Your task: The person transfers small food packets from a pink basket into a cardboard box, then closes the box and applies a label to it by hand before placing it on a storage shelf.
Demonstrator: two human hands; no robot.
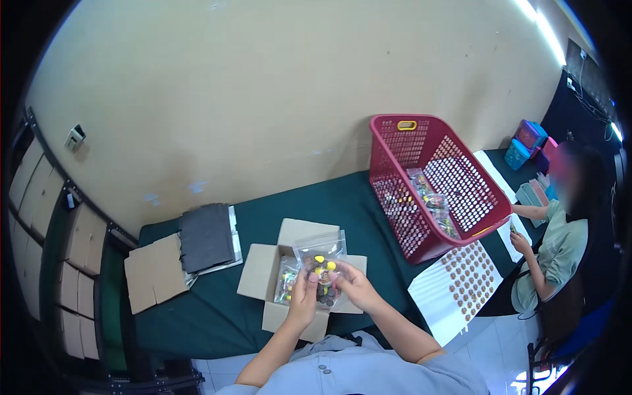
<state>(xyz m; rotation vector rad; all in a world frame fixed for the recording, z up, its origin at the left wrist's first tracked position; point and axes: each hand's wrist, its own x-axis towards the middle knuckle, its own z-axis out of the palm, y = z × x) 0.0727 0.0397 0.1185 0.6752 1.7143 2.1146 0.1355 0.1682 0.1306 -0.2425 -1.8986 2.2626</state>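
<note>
Both hands hold one clear zip bag [320, 258] filled with small colourful pieces, just above an open cardboard box [260, 271]. My left hand [303, 299] pinches the bag's lower left edge. My right hand [352, 284] grips its right side. More filled bags [287, 279] lie inside the box.
A red plastic basket [401, 141] with filled bags stands tilted at the right on the green table [342, 201]. A white sticker sheet [454, 283] lies beside it. Flat cardboard [153, 271] and a dark stack [207, 236] lie left. Another person [559, 243] sits at the far right.
</note>
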